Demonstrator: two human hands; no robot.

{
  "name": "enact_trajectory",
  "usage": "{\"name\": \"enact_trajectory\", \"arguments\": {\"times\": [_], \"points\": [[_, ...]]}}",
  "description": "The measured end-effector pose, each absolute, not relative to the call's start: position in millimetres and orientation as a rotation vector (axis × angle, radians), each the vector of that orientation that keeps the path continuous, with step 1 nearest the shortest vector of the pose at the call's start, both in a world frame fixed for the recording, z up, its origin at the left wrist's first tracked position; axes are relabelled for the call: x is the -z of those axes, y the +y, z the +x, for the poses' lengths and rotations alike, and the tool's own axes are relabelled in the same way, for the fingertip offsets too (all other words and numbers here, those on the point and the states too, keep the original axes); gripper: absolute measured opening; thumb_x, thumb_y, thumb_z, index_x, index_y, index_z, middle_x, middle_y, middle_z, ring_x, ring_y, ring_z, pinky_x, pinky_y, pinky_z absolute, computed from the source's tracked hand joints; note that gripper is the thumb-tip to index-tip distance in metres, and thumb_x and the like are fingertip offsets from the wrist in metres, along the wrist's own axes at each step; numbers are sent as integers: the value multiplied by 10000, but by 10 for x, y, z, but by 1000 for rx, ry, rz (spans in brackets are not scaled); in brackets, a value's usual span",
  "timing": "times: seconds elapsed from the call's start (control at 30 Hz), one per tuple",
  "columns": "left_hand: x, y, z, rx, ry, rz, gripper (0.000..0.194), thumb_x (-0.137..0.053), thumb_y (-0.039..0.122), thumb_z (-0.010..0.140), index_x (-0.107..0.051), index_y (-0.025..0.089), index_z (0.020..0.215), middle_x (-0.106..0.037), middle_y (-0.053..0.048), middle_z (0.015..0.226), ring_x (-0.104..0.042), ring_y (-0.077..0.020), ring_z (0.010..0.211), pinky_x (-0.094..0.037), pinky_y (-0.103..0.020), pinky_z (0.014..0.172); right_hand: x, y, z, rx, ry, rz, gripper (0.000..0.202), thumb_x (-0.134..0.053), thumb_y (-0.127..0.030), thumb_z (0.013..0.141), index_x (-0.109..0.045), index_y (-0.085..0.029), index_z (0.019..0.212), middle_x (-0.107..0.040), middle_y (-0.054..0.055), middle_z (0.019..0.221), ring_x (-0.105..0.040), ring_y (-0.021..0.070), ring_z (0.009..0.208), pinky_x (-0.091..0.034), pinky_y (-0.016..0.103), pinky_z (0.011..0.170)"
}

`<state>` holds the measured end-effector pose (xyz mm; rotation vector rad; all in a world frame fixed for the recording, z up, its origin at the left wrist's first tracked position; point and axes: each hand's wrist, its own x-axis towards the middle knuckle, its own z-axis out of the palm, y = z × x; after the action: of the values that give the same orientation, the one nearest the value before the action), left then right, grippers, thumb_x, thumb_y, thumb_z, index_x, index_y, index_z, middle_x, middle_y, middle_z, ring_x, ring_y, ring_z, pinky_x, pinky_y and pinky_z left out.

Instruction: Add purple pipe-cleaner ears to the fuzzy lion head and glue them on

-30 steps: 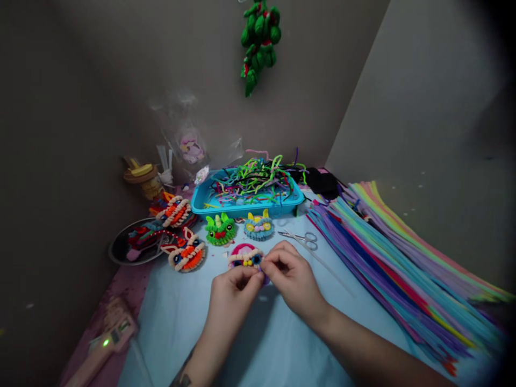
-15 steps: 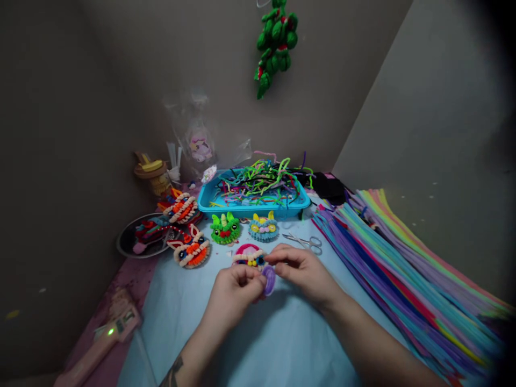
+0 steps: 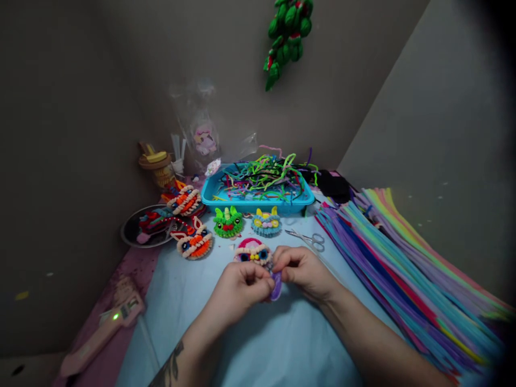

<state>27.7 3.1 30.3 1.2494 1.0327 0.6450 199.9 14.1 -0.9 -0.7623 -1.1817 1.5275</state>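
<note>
A small coiled piece of purple pipe cleaner (image 3: 276,287) hangs between the two hands, above the light blue table cover. My left hand (image 3: 245,287) pinches it at its left side with thumb and forefinger. On the other side my right hand (image 3: 300,271) has its fingertips closed on the piece's upper right edge. Just behind the hands lies a pink and cream pipe-cleaner head (image 3: 252,252) with dark blue eyes and yellow beads, its lower part hidden. Farther back sit a green head (image 3: 228,223) and a blue one with yellow ears (image 3: 266,223).
Scissors (image 3: 310,239) lie behind my right hand. A blue tray (image 3: 258,206) holds tangled pipe-cleaner scraps. Long pipe cleaners (image 3: 395,274) cover the right side. Orange heads (image 3: 195,242) and a round dish (image 3: 150,244) are at left, with a lit pink glue gun (image 3: 107,333) nearer.
My right hand has closed in and now touches the purple piece, which has tilted. The whole view has shifted slightly.
</note>
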Motion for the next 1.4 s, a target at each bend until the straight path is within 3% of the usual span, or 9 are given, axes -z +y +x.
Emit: {"name": "enact_trajectory", "arguments": {"times": [0.17,0.33,0.47,0.8,1.07,1.2,1.27,1.4], "points": [[-270,25,269,-647,1049,1316,172,-615,286,678,-635,135,599,-579,-1,542,-457,-100,511,-339,-222,522,9,139,1992,-1517,-1183,-774,233,-875,-401,545,-755,-215,619,-631,4,653,-580,132,635,-464,268,641],[-297,28,278,-718,1152,1368,177,-612,299,676,-645,137,612,-569,8,549,-438,-97,516,-321,-215,513,-8,154,2065,-1439,-1292,-799,250,-786,-442,684,-778,-232,820,-667,44,813,-624,177,793,-489,310,748],[-326,35,273,-721,1141,1352,192,-605,319,673,-626,148,588,-552,12,544,-432,-101,519,-318,-215,514,-46,159,2135,-1345,-1486,-825,294,-771,-441,703,-767,-242,919,-647,57,892,-614,179,807,-503,314,735],[-338,35,217,-599,1025,1376,199,-612,307,683,-660,130,605,-536,18,528,-404,-93,509,-297,-213,512,-62,134,2117,-1404,-1611,-740,157,-754,-352,749,-734,-204,798,-616,34,813,-600,164,791,-475,300,739],[-340,18,206,-572,995,1410,195,-626,301,688,-684,127,621,-544,14,515,-402,-94,498,-303,-212,497,-63,144,2151,-1491,-1660,-689,228,-740,-407,747,-700,-185,782,-610,42,821,-591,177,805,-477,314,744],[-281,33,215,-665,1137,1536,184,-596,276,716,-672,138,621,-545,22,531,-414,-95,506,-299,-201,492,-77,141,2147,-1459,-1668,-756,331,-711,-486,744,-699,-186,883,-605,58,902,-596,202,874,-476,320,762],[-233,38,213,-723,1192,1611,204,-584,287,749,-668,143,631,-554,21,546,-431,-98,518,-312,-199,501,-86,129,2115,-1351,-1681,-886,308,-699,-457,757,-693,-182,898,-609,58,899,-596,187,820,-470,290,695],[-169,35,211,-787,1211,1722,202,-575,269,782,-674,152,651,-577,14,563,-472,-110,547,-339,-202,525,-99,100,2016,-1078,-1764,-1123,114,-641,-266,787,-668,-168,734,-602,33,756,-564,156,687,-420,260,600]]}}
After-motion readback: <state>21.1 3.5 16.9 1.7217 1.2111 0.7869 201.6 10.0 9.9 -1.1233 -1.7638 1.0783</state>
